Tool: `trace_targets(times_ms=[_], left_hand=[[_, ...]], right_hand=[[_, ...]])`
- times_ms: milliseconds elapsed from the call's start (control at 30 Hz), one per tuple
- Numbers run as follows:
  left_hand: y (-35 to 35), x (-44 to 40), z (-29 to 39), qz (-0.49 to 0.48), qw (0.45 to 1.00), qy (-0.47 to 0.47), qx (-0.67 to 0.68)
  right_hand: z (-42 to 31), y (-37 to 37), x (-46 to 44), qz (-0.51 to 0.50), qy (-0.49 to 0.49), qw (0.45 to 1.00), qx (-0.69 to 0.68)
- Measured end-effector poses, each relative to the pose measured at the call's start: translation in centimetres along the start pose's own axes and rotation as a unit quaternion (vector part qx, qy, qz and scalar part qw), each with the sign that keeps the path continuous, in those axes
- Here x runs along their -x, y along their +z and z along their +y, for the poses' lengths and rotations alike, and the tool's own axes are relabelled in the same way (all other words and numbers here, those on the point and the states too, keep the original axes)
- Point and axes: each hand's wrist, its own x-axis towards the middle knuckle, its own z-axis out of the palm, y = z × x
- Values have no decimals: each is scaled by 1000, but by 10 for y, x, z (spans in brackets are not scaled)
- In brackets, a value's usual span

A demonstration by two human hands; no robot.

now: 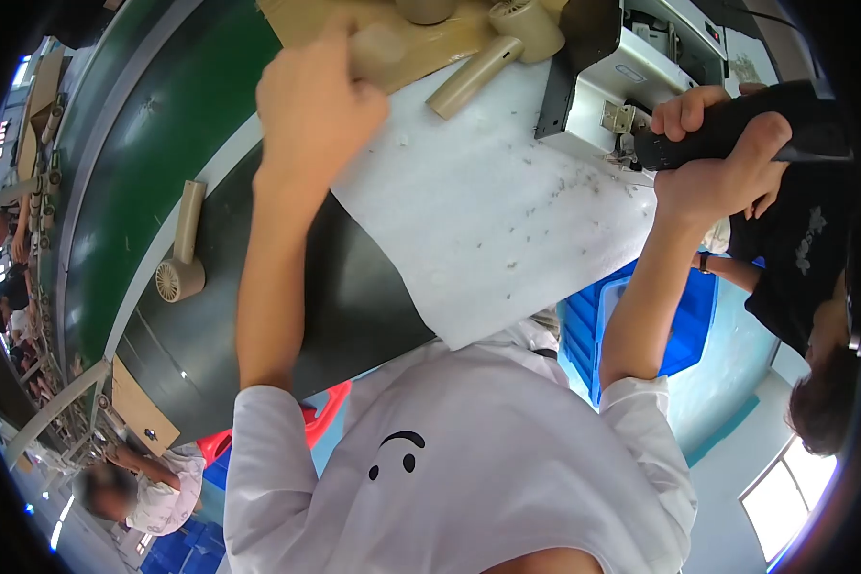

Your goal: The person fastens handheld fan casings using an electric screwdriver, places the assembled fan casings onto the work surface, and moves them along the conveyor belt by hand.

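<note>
My left hand (311, 110) is over the top left edge of the white sheet (459, 210), its fingers smeared by motion. Beside those fingers is a blurred beige shape (378, 53); whether it is held cannot be made out. My right hand (713, 177) is closed around a black cylindrical object (794, 124), beside a metal box-like machine (622, 86). A beige hair-dryer-shaped part (478, 77) lies at the sheet's top edge, its handle pointing down and left. Small dark bits are scattered on the sheet.
Another beige part (184, 268) with a round grille lies on the left, near the green surface (129, 143). Brown padding (297, 21) covers the top. A blue crate (684, 320) stands at lower right. People are at the right edge (804, 258) and lower left (167, 488).
</note>
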Motion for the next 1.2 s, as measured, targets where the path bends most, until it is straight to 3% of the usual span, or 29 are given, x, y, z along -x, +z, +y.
trace_targets(times_ms=[67, 133, 200, 267, 300, 367, 467, 767, 1200], left_hand=[[-14, 10, -10, 13, 949, -39, 312], [-25, 29, 4, 8, 882, 57, 468], [-32, 44, 39, -2, 838, 99, 536], [-36, 54, 66, -108, 821, 58, 558], [-32, 57, 75, -111, 821, 56, 557], [-23, 65, 89, -80, 827, 67, 552], [-26, 68, 92, -90, 840, 71, 531], [-23, 74, 99, -7, 868, 92, 488], [-23, 76, 99, -55, 880, 112, 459]], right_hand=[[4, -10, 5, 12, 32, 998, -49], [-1, -21, 20, -32, 67, 944, -321], [-21, -28, 29, -92, 7, 942, -323], [-39, -28, 32, -169, -27, 908, -382], [-51, -23, 38, -156, -14, 901, -404], [-71, -14, 56, -110, -9, 891, -440], [-76, -7, 60, -121, -62, 898, -419], [-81, 1, 59, -124, -31, 895, -428], [-68, 3, 63, -173, -29, 888, -426]])
